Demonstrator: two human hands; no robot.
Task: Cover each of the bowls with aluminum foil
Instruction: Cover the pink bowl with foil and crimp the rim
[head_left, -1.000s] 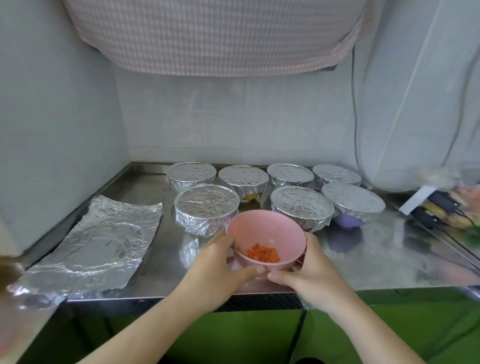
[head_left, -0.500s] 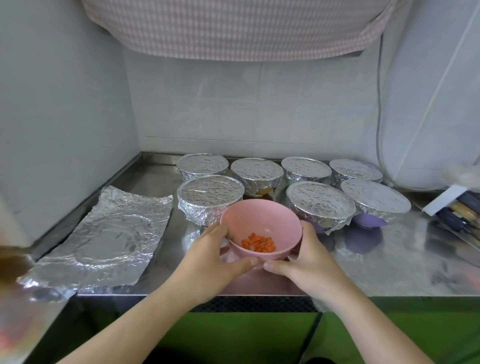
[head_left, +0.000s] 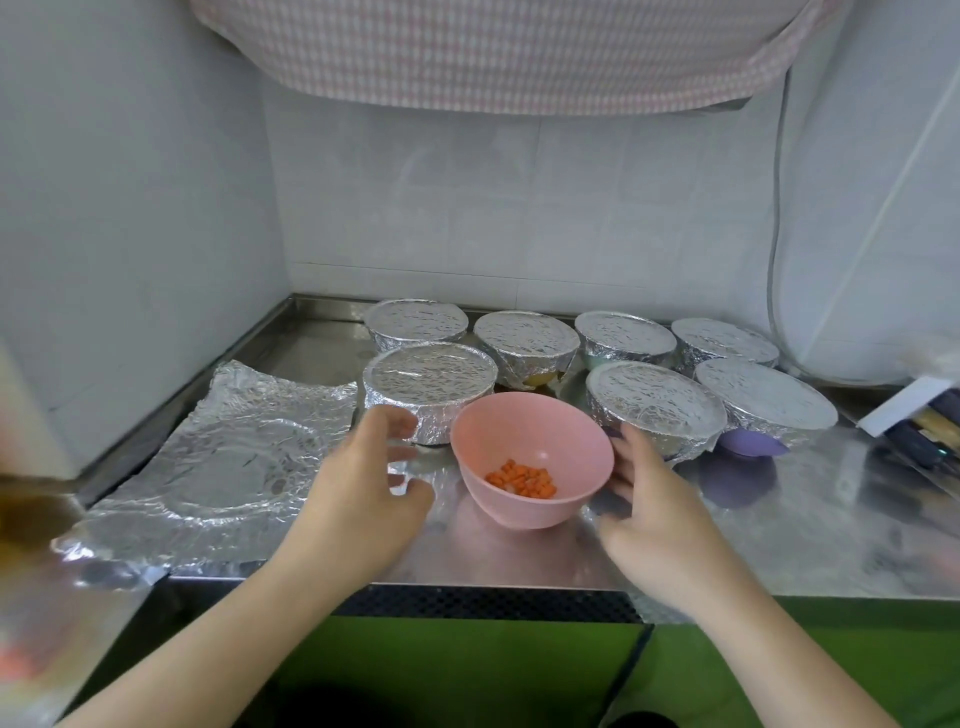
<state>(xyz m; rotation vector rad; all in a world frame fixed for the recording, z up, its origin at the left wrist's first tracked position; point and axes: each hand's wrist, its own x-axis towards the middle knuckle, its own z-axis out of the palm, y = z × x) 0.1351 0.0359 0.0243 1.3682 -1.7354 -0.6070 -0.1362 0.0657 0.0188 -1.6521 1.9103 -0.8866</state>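
A pink bowl (head_left: 530, 447) with small orange carrot pieces (head_left: 522, 479) stands uncovered on the steel counter (head_left: 779, 530), near its front edge. My left hand (head_left: 369, 488) hovers just left of the bowl, fingers loosely spread, apart from it. My right hand (head_left: 649, 504) is close beside the bowl's right side, fingers relaxed, holding nothing. A crinkled sheet of aluminum foil (head_left: 218, 462) lies flat on the counter to the left. Several foil-covered bowls (head_left: 428, 384) stand in two rows behind the pink one.
A purple bowl (head_left: 748, 444) shows under the foil at the right. Dark tools and a white card (head_left: 904, 410) lie at the far right. Walls close in at the left and back, a cloth hangs overhead. A cable (head_left: 774, 208) runs down the right wall.
Both hands have let go of the pink bowl and moved apart to its sides. The bowl now stands on the counter by itself.
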